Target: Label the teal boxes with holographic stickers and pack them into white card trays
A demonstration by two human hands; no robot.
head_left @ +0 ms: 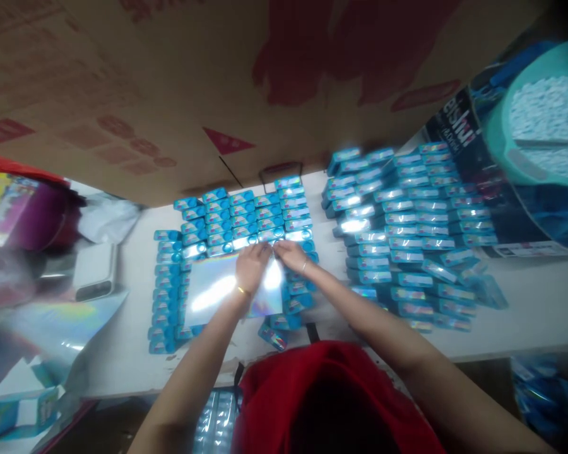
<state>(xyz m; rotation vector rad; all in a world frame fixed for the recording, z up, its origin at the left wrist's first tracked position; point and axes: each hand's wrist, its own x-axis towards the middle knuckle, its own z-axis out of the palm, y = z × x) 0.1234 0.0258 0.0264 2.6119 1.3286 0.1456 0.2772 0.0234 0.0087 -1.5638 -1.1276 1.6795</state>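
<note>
A shiny silvery sheet [213,287] lies over part of the left group of small blue packs [243,211]. My left hand [253,261] is at the sheet's top edge, its fingers bent and close together. Beside it, my right hand [291,253] has its fingertips pinched near the sheet's top right part, almost touching the left fingertips. Whatever lies between the fingertips of either hand is too small and blurred to make out. Several packs show around the sheet, in rows above, left and right of it.
More blue packs [407,221] stand in rows at the right. A teal basin [511,139] of small pale pieces is at the far right. A large cardboard box [170,94] borders the back of the white table [127,340]. A white device [94,271] sits at the left.
</note>
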